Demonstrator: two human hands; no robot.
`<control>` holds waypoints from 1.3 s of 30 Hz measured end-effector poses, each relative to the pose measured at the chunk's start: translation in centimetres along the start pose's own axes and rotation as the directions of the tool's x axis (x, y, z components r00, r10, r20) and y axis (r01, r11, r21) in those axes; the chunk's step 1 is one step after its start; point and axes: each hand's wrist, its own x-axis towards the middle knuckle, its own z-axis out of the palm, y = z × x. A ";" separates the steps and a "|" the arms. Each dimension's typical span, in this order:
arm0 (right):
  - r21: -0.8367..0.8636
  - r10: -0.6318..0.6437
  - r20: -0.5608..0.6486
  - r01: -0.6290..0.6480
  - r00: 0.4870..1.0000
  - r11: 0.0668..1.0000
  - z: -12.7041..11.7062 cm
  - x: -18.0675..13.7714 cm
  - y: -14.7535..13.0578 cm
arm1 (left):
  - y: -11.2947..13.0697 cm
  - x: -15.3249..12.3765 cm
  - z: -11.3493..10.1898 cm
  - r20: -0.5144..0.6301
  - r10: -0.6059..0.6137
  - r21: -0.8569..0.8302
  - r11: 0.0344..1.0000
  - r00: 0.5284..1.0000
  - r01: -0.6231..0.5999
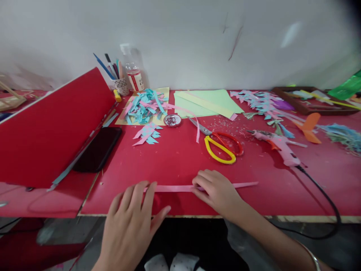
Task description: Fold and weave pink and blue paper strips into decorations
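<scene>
A long pink paper strip (175, 188) lies sideways near the front edge of the red tabletop (158, 162). At its left end my left hand (129, 216) rests palm down, fingertips on the strip and thumb held apart. My right hand (218, 194) has its fingers and thumb closed on the strip right of the middle, and the tail sticks out beyond that hand. Beyond my hands lie scissors (220, 148) with one yellow and one red handle, their blades parted. A small woven pink and blue paper piece (148, 133) sits farther left.
A pink glue gun (278, 145) with a black cord lies at the right. Behind are cut paper strips (145, 105), pale green sheets (197, 107) and a woven paper chain (258, 101). A black phone (98, 149) and a raised red board (56, 131) stand left.
</scene>
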 end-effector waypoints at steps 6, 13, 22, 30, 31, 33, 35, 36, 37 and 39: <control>-0.043 -0.196 -0.061 0.194 0.979 0.980 -0.2 -0.5 0.0 | 2.4 3.3 2.3 0.046 0.205 -0.324 0.929 0.978 -0.180; 0.076 -0.070 -0.006 0.070 0.998 0.995 -0.1 0.0 -0.1 | 1.4 2.3 3.8 0.033 0.126 -0.448 0.889 0.992 -0.098; -0.053 -0.011 0.117 0.017 0.993 0.998 -0.4 1.3 -0.5 | 0.0 1.1 3.8 0.094 -0.037 -0.444 0.893 0.995 0.075; -0.059 0.016 0.052 -0.012 0.999 0.998 -0.1 1.2 -0.6 | -1.4 2.1 3.1 -0.012 0.113 -0.250 0.962 0.993 -0.113; -0.065 0.003 0.030 -0.001 1.000 0.998 0.0 1.1 -0.6 | -1.4 2.2 3.1 -0.001 0.132 -0.258 0.958 0.991 -0.128; -0.069 -0.043 0.003 0.043 0.999 0.997 0.1 0.9 -0.5 | -1.2 2.2 3.3 0.014 0.153 -0.311 0.940 0.988 -0.141; -0.055 -0.088 0.009 0.089 0.996 0.995 0.1 0.9 -0.5 | -0.7 2.3 3.6 0.018 0.141 -0.388 0.914 0.990 -0.123; -0.040 -0.096 0.019 0.097 0.995 0.994 0.1 0.9 -0.5 | -0.5 2.3 3.7 0.017 0.123 -0.426 0.899 0.992 -0.104; -0.022 -0.091 0.029 0.092 0.995 0.996 0.0 1.0 -0.5 | -0.3 2.3 3.9 0.018 0.097 -0.459 0.885 0.995 -0.078; 0.003 -0.053 0.052 0.052 0.997 0.999 0.0 1.3 -0.6 | 0.0 2.3 4.1 0.032 0.030 -0.502 0.865 0.999 -0.010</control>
